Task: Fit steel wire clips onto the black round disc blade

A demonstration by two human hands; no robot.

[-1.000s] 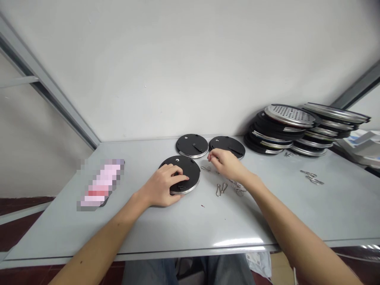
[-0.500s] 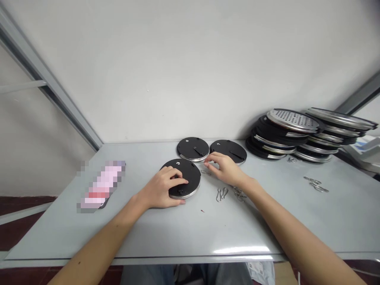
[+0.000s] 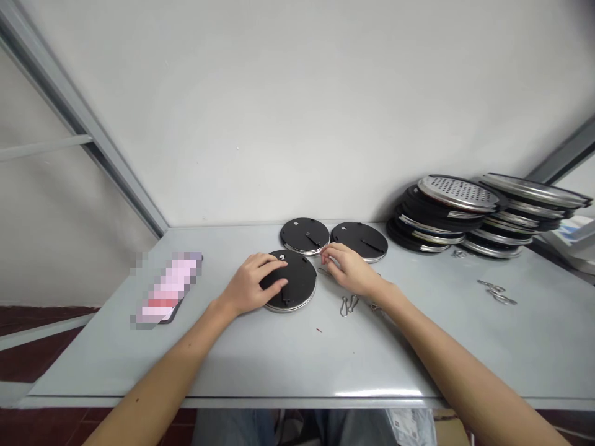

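1. Far left, a blurred pink-and-white object [image 3: 166, 287] lay on the grey surface [image 3: 288, 359], well apart from the hands.
2. The left hand [image 3: 251, 286] came in from the lower left, palm down, fingers spread flat over the near disc [image 3: 294, 283]. Nothing was clenched there: its grip was released, pressing on the disc rather than grasping it.
3. That near disc, black on top with a silver rim, lay flat at mid-surface, its left part hidden under the hand.
4. Behind it sat the middle disc [image 3: 304, 235], black with a small slot, just beside the near one.
5. The right hand [image 3: 349, 267] hovered low just right of the near disc, fingertips drawn together at a small wire clip [image 3: 324, 271]. Whether the fingers truly pinched the clip I cannot tell; it was too small to make out.
6. Near that wrist lay loose clips [image 3: 348, 303], and more were partly hidden by the forearm.
7. The right disc [image 3: 360, 239] lay behind the right hand, close to its knuckles.
8. Further right, two leaning stacks [image 3: 460, 214] of black and silver discs stood against the wall, a perforated silver one on top.
9. Right again, another small bunch of clips [image 3: 496, 292] lay on the surface, well away from both hands.
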